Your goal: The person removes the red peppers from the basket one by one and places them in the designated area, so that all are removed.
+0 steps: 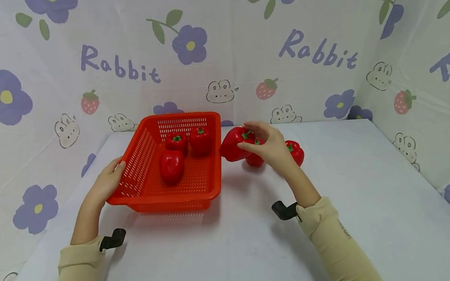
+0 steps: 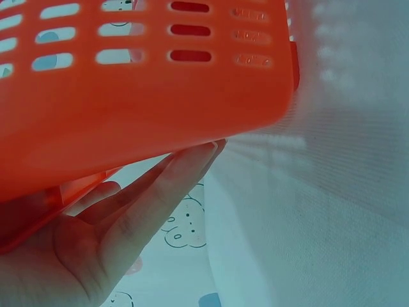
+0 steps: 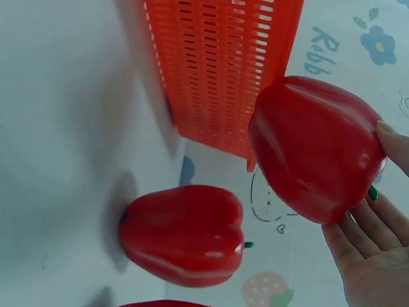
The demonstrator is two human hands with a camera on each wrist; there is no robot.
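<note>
My left hand (image 1: pixel 109 179) grips the left rim of a red-orange plastic basket (image 1: pixel 174 199); in the left wrist view, fingers (image 2: pixel 160 192) lie against the outside of its wall. Inside the basket are three red bell peppers: one lying in the middle (image 1: pixel 172 166), two farther back (image 1: pixel 176 141) (image 1: pixel 200 140). Just outside the right rim, my right hand (image 1: pixel 270 145) holds another red bell pepper (image 1: pixel 232 145) by its stem end, above the table. The right wrist view shows this pepper (image 3: pixel 313 150) close against the basket's side, between thumb and fingers.
Behind my right hand, a red bell pepper (image 1: pixel 255 160) stands on the white table (image 1: pixel 371 182), partly hidden. Another bell pepper (image 1: pixel 296 152) is to its right, partly covered by the wrist. A patterned cloth (image 1: pixel 242 55) hangs along the table's back and sides.
</note>
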